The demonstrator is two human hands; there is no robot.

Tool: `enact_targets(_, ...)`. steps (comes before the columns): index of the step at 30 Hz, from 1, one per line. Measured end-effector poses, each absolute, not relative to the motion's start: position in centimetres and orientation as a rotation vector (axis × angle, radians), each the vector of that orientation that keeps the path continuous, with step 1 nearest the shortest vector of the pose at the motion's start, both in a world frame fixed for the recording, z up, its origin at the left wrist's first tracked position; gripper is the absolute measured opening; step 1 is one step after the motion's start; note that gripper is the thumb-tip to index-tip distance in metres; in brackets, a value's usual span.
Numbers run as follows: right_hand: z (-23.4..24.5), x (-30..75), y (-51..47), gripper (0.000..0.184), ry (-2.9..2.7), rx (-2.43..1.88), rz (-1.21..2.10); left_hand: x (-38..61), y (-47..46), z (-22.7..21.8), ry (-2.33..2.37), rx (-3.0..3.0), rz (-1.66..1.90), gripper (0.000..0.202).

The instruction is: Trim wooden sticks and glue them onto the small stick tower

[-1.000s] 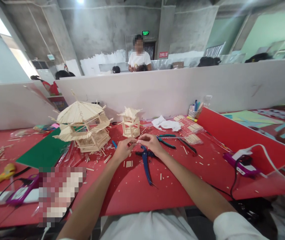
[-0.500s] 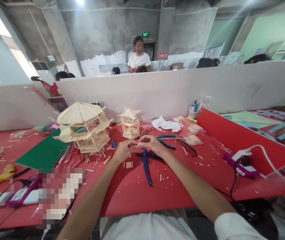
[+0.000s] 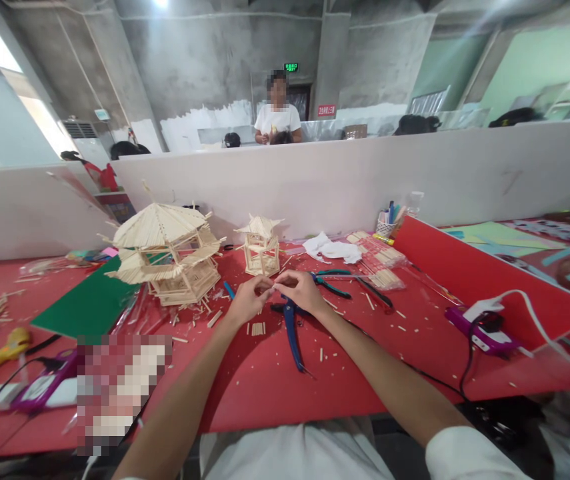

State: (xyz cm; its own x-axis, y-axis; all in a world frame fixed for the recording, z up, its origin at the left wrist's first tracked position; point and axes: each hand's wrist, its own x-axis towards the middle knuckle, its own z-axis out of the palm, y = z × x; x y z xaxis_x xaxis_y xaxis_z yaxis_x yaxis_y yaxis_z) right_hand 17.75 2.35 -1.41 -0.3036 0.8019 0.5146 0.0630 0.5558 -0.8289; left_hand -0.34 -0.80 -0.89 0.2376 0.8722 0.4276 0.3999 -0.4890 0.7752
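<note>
White shirt (image 3: 289, 455), short sleeves (image 3: 469, 455)

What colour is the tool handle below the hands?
The handle is blue, best seen in the head view.

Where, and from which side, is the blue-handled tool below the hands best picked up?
Probably take the blue-handled tool by the handle pointing toward the near edge of the red table, coming from that side. That handle lies long and uncovered, whereas the right hand partly hides the tool's far part from view.
</note>
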Motion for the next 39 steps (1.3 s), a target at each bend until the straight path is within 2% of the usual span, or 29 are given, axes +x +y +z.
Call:
enact_targets(18,-0.86,17.84,1.81,0.015,-1.746,-0.747,0.843,-0.08,-0.69,-0.55,1.190,1.821,1.202,0.031)
enact_targets(39,-1.14,17.71,1.80,0.014,-1.779,-0.741,0.825,-0.39,-0.33,-0.91,1.133,1.892,1.135,0.032)
